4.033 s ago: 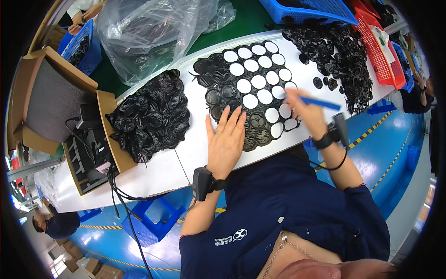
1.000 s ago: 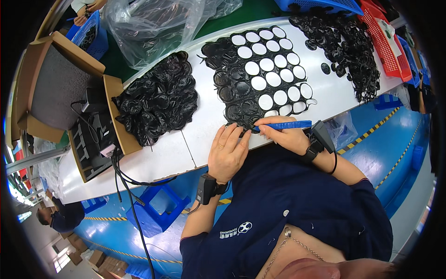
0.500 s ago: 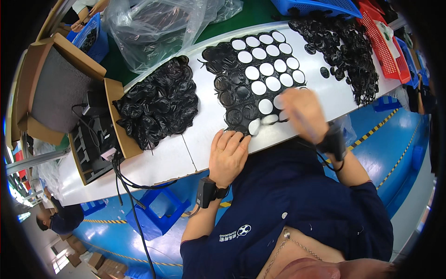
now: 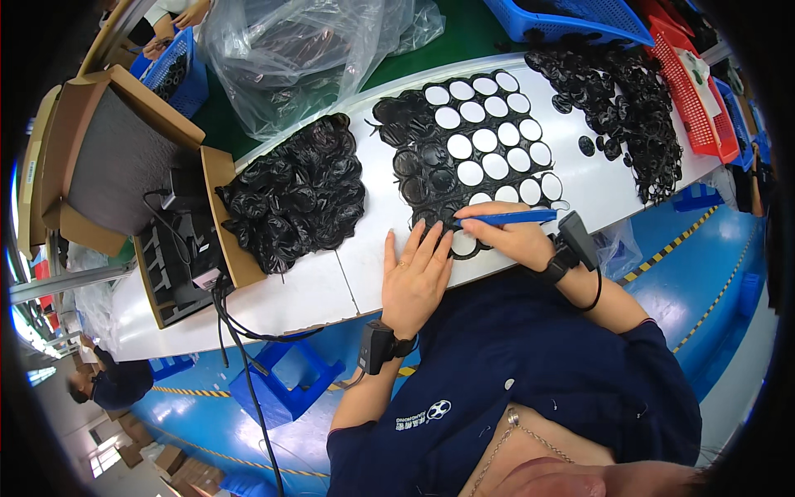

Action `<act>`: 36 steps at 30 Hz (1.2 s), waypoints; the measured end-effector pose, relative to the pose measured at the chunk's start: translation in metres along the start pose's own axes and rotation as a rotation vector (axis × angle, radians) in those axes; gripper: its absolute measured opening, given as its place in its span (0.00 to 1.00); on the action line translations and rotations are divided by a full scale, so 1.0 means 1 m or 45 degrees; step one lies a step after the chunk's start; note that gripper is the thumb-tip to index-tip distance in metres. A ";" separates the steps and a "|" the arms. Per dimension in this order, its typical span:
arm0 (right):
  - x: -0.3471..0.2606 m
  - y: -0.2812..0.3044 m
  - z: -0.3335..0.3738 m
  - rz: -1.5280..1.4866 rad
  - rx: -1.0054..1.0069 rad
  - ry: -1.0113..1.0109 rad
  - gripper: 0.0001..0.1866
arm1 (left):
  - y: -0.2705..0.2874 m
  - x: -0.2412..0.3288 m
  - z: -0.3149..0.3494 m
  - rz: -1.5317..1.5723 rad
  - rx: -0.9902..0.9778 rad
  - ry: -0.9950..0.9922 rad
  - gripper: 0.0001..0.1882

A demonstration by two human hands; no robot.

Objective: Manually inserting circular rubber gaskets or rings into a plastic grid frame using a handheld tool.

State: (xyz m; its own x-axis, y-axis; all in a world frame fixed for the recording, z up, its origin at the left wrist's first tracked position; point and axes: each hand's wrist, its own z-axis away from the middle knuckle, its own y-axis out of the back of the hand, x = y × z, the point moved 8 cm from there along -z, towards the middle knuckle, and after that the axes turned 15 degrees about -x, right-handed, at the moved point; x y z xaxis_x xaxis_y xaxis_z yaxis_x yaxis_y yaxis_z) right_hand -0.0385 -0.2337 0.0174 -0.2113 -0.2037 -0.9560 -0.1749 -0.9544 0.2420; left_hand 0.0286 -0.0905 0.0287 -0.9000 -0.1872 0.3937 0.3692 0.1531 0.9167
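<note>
A sheet of round pieces lies on the white table, with white discs (image 4: 489,161) in rows on its right side and black film-covered rounds (image 4: 421,156) on its left. My left hand (image 4: 416,282) rests with outstretched fingers, their tips touching the sheet's near left edge. In my right hand (image 4: 515,238) is a slim blue pen-shaped tool (image 4: 517,217), its tip over the near rows close to my left fingertips. My right hand hides part of those rows. One white disc (image 4: 464,243) shows just below it, between the two hands.
A heap of black film-wrapped rounds (image 4: 298,195) lies left, beside an open carton (image 4: 219,174) with cables. Loose black discs (image 4: 617,108) are piled right, near a red basket (image 4: 694,103). Clear plastic bags (image 4: 290,58) and a blue basket (image 4: 571,21) stand beyond the table.
My right hand has moved left and now holds the blue tool in plain view near my left fingers. My left fingers have spread. The whole view has shifted slightly.
</note>
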 end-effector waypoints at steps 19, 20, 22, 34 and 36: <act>0.007 -0.005 -0.008 -0.020 -0.024 -0.034 0.11 | 0.003 -0.002 0.000 0.020 0.008 0.021 0.17; 0.006 -0.006 -0.007 -0.002 -0.016 -0.013 0.11 | 0.004 -0.002 0.000 0.016 0.010 0.024 0.17; 0.005 -0.007 -0.007 0.016 -0.010 0.011 0.11 | 0.004 -0.001 0.000 0.020 0.023 0.019 0.17; -0.019 0.103 0.020 1.244 0.654 0.360 0.07 | 0.009 -0.005 0.006 0.061 0.051 0.048 0.15; -0.004 0.173 0.055 1.666 0.993 -0.025 0.10 | 0.010 -0.001 0.003 0.097 0.075 0.029 0.14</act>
State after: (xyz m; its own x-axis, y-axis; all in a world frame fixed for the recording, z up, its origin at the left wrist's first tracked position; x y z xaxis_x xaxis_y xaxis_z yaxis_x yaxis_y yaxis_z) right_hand -0.1212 -0.3862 0.0719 -0.6267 -0.7792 -0.0059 -0.3074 0.2403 0.9208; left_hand 0.0329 -0.0858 0.0375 -0.8640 -0.1944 0.4644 0.4217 0.2246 0.8785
